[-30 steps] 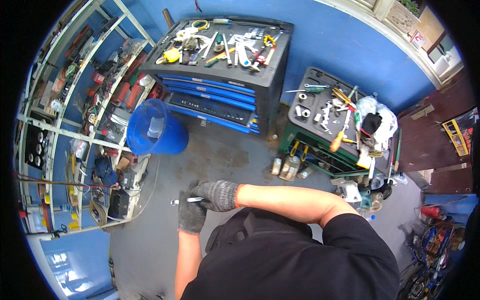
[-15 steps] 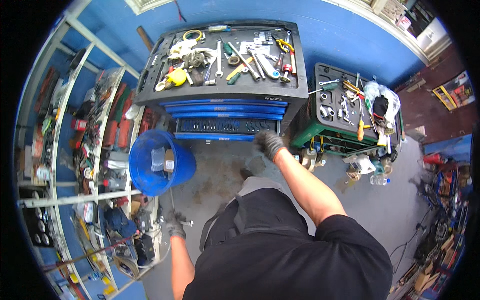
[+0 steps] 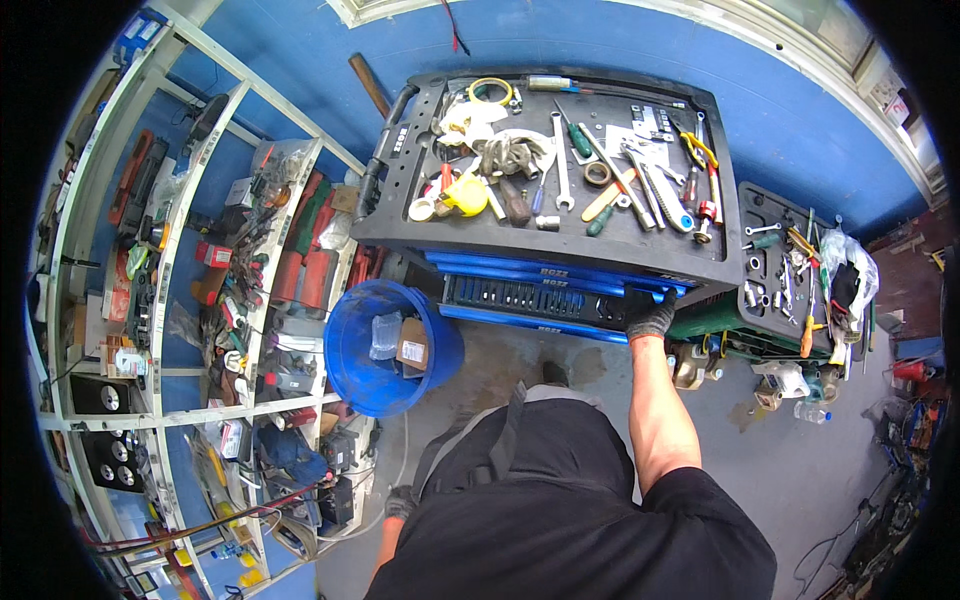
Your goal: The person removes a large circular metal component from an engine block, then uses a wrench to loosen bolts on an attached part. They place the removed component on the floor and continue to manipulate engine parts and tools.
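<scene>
My right hand (image 3: pixel 650 316), in a dark work glove, is at the right end of the blue drawer fronts of a black tool cabinet (image 3: pixel 390 222). Its fingers are hooked on the edge of a drawer (image 3: pixel 600 276) above one that stands pulled out. That pulled-out drawer (image 3: pixel 470 314) holds a row of wrenches in a dark tray. Low beside my body, my gloved left hand (image 3: pixel 401 502) is partly covered by my clothing; its fingers and anything in them are hidden.
A blue bin (image 3: pixel 348 385) with a cardboard box inside stands left of the cabinet. White shelving (image 3: pixel 200 418) full of parts lines the left. Tools, gloves and yellow tape (image 3: pixel 490 92) cover the cabinet top. A green tool cart (image 3: pixel 705 318) stands at right.
My right hand has moved from before the pulled-out drawer up to the drawer above it. My left hand has drawn back toward my body; the wrench seen at it before is out of sight.
</scene>
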